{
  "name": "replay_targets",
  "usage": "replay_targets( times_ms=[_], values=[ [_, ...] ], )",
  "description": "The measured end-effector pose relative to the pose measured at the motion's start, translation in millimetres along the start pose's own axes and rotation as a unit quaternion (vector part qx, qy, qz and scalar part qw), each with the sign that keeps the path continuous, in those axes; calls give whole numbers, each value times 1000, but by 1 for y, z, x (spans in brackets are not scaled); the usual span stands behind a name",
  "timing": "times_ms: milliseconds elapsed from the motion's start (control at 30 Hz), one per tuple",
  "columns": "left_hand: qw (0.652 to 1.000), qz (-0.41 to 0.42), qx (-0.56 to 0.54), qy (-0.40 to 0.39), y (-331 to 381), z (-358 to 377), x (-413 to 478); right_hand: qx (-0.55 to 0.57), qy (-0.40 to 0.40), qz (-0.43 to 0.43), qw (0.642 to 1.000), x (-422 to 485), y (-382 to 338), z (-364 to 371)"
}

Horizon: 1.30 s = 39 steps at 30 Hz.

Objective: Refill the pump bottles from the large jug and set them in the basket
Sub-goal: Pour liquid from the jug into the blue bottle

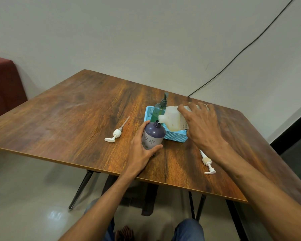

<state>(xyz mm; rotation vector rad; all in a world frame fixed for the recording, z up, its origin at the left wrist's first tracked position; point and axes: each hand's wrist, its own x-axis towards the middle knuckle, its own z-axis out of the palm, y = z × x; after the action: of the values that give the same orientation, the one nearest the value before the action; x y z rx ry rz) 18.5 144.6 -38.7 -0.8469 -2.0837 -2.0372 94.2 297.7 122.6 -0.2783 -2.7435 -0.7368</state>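
My left hand [140, 150] grips a purple pump bottle [153, 135] with its top off, standing on the table. My right hand [202, 124] holds the large white jug [172, 119] tipped on its side, its open spout right above the purple bottle's neck. Behind them a light blue basket [175, 136] holds a green pump bottle [159, 109] with its dark pump fitted. One loose white pump head [116, 134] lies left of the purple bottle. A second white pump head [207, 162] lies near my right wrist.
The wooden table [76, 119] stands against a pale wall, its front edge near my knees. A black cable [233, 60] runs down the wall to the table's far right corner. A dark red piece of furniture [3, 84] stands at the left.
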Motion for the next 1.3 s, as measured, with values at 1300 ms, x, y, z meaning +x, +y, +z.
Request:
replay_targets(
  times_ms=[1300],
  values=[
    [1000, 3, -7, -2, 0, 0, 0, -15, 1, -7, 1000, 1, 0, -5]
  ],
)
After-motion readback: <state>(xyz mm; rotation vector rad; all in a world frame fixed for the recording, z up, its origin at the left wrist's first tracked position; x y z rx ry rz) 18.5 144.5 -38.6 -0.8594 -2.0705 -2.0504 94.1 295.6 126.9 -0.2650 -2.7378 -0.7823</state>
